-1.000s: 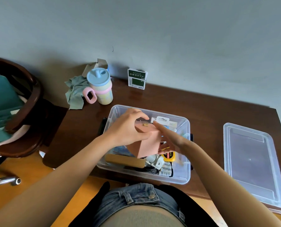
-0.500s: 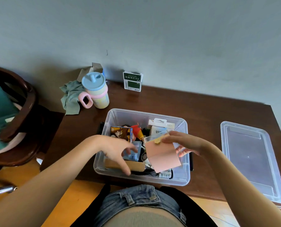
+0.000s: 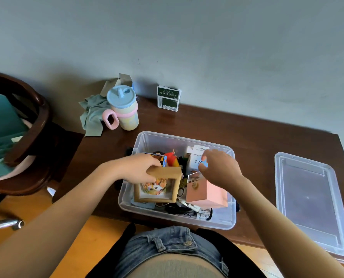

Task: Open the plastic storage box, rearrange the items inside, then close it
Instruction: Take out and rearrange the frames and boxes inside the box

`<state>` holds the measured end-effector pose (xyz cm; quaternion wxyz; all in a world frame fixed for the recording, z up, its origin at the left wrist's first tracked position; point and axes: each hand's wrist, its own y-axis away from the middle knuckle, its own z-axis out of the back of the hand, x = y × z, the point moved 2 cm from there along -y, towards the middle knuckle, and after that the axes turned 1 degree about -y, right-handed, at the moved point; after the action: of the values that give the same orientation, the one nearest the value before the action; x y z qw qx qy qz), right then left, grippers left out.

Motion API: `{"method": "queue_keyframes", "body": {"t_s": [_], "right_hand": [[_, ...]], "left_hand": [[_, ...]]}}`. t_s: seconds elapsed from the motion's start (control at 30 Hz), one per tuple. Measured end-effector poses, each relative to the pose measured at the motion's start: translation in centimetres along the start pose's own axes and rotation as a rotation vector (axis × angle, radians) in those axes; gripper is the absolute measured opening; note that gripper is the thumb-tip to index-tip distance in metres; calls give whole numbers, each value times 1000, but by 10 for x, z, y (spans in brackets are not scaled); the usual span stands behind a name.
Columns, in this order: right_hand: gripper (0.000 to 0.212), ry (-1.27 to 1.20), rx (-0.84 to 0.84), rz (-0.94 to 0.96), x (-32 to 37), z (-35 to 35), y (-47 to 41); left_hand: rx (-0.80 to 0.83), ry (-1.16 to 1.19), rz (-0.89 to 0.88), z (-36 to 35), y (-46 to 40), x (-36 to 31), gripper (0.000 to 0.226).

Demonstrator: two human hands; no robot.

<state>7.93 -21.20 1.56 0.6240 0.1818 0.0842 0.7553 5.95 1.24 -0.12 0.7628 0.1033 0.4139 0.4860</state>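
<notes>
Clear plastic storage box (image 3: 223, 219): open, set at the near edge of the dark wooden table (image 3: 247, 133) just in front of the seated person, within reach of both arms. Its lid (image 3: 311, 201) lies flat on the table well to the right, off the box so the contents can be sorted. Contents, crowded: wooden picture frame (image 3: 159, 186), tilted up at the near left, top edge gripped by the left hand (image 3: 137, 169), fingers curled over it, evidently being lifted or re-seated; pink box (image 3: 207, 192) at the near right, resting in the box; white carton (image 3: 195, 160) at the far right, with the right hand (image 3: 221, 167) over it, fingers loosely bent, contact not clear; red and orange object (image 3: 172, 158) behind the frame; cables and small packets beneath. Outside the box: pastel lidded cup (image 3: 125, 109), green cloth (image 3: 93, 115), green-and-white packet (image 3: 168, 98) against the wall. Rearranging under way; closing pending.
</notes>
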Motion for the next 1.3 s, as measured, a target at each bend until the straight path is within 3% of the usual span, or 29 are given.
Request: {"method": "queue_keyframes", "body": {"t_s": [0.07,0.2,0.4,0.5,0.67,0.8,1.3], "right_hand": [[21,-37,-52,20,13,1,1],[28,62,179,73,28,-6,5],[20,-89,388,529,66,-42,10],[27,3,385,739,86,-69,-2],[50,434,321,1010,119,-114,-14],[35,503,218,1036,132,-136,-14],[42,507,211,1069,124,-132,-19]], "left_hand": [[-111,115,23,14,4,6,12],[-379,352,27,32,5,17,12],[-660,655,78,18,-15,27,32],[-706,521,64,6,-23,27,39],[-766,215,33,3,-30,21,36],[-754,168,88,6,-31,22,34],[-736,63,58,-2,-25,25,47]]}}
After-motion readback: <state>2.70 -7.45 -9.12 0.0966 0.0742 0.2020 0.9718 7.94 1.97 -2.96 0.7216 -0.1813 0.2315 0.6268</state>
